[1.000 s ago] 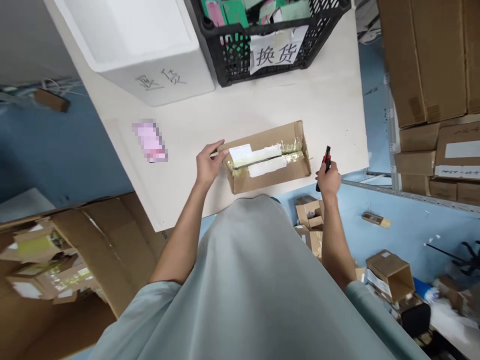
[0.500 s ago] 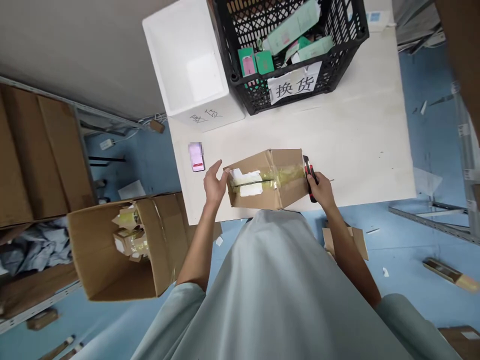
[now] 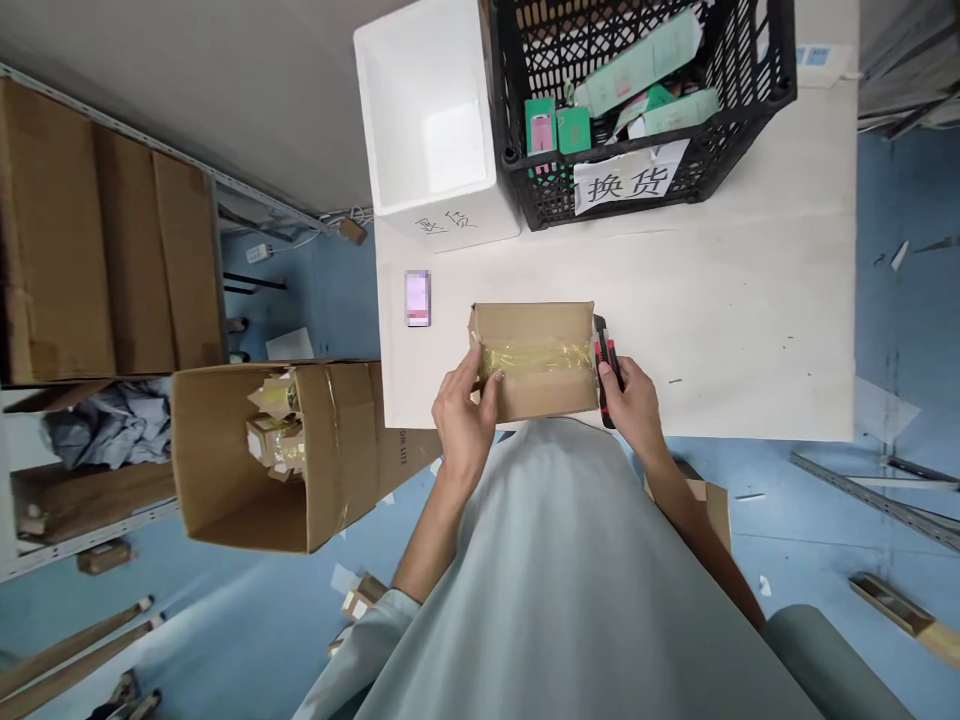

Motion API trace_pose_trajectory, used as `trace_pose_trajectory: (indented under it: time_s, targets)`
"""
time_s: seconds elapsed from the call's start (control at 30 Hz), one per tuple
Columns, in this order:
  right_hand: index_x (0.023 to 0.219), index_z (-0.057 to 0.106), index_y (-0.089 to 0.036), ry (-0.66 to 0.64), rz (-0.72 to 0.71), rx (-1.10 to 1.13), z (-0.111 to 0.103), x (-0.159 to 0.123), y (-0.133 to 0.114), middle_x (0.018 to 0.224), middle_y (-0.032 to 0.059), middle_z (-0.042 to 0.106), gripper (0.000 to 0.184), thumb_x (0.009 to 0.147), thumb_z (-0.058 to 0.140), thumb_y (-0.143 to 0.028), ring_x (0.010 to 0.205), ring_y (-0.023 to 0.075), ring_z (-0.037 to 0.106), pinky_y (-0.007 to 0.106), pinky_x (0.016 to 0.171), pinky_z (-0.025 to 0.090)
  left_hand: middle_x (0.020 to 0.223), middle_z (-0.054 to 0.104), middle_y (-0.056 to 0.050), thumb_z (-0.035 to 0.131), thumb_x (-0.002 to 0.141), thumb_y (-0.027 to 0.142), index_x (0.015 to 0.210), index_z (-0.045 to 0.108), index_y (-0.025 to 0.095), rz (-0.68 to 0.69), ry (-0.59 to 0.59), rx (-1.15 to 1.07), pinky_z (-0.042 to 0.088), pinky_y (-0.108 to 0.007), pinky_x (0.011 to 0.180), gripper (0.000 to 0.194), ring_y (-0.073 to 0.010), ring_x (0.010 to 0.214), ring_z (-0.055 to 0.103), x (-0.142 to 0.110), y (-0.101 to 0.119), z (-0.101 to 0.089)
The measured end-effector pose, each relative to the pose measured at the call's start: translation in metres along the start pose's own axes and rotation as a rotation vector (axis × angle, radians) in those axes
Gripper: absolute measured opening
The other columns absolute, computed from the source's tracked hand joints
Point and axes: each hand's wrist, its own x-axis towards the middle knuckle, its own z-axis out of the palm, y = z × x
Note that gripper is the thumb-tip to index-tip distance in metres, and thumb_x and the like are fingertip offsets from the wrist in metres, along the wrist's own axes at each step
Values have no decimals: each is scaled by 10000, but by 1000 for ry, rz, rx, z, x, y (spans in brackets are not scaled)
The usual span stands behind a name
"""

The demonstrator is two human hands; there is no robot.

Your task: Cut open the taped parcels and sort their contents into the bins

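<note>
A small cardboard box (image 3: 535, 392) with yellowish clear tape across its upper face lies at the front edge of the white table (image 3: 720, 320). At the box's left end, my left hand (image 3: 466, 410) grips it, its thumb on the upper face. My right hand (image 3: 632, 405) is closed round a black and red utility knife (image 3: 604, 372), held upright along the box's right end. Whether the blade is out I cannot tell.
A phone (image 3: 418, 298) lies at the table's left. Behind stand a white foam box (image 3: 465, 215) and a black crate (image 3: 739, 130) holding green cartons. Left of the table, a large carton (image 3: 337, 440) contains small boxes. Shelving with cartons (image 3: 120, 250) stands farther left.
The small box has been turned, so a taped face shows instead of the torn white label. My left hand has closed on its left end. My right hand still holds the knife.
</note>
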Motion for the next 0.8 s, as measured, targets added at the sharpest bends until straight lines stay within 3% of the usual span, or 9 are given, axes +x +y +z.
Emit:
trace_pose_trajectory:
  time_s: [0.1,0.23,0.3,0.4,0.47,0.57,0.63,0.8]
  targets:
    - [1133,707,-278,31,-15,-79,-14,-14,-16,1008,84,820,471,1090,457,-676,923,326,730,411,823,539,1530,762,-116,751,1075,562,1588,709,289,-114,-25,-110,712,-518,1067,583,-313,1227,796,3,-10,1]
    - [1161,718,-311,62,-8,-157,-25,-16,-21,934,67,800,431,1098,466,-655,863,334,722,397,765,522,1600,715,-119,767,1046,632,1605,695,319,-182,-111,-277,690,-608,1118,645,-388,1367,747,10,-25,20]
    - [1167,714,-305,52,-15,-127,-27,-12,-19,940,65,800,435,1104,463,-656,856,328,725,396,759,532,1679,646,-129,714,1084,620,1645,654,323,-115,-101,-268,598,-668,1235,638,-418,1508,656,14,-24,31]
    - [1169,707,-292,41,-32,-83,-27,-7,-16,986,66,808,449,1114,456,-661,898,314,741,393,777,552,1873,387,-76,613,1152,547,1728,542,381,123,-54,-192,272,-692,1445,604,-391,1767,303,18,-11,47]
    - [1179,704,-288,38,-36,-81,-27,-4,-13,1018,69,818,459,1117,454,-668,938,315,758,396,801,568,1926,250,-27,593,1164,511,1758,477,433,272,-129,-188,146,-679,1473,611,-359,1809,136,17,-1,56]
    - [1236,685,-281,56,-27,-48,-29,4,-3,1171,89,839,472,1124,445,-671,1032,313,797,414,897,603,1918,270,-46,571,1167,530,1749,494,421,337,-281,-188,174,-697,1456,597,-368,1804,157,16,2,67]
    - [1254,659,-267,91,-17,-14,-30,16,13,1289,113,832,479,1122,440,-673,1050,298,819,429,963,610,1899,321,-71,548,1169,566,1731,533,381,311,-290,-168,198,-696,1447,592,-367,1799,191,19,-6,67]
    - [1113,616,-243,73,105,20,-17,59,68,1244,147,834,501,1056,483,-723,963,258,823,423,935,622,1871,386,-96,509,1179,606,1712,562,343,260,-253,-176,254,-663,1436,596,-335,1784,264,32,-48,40]
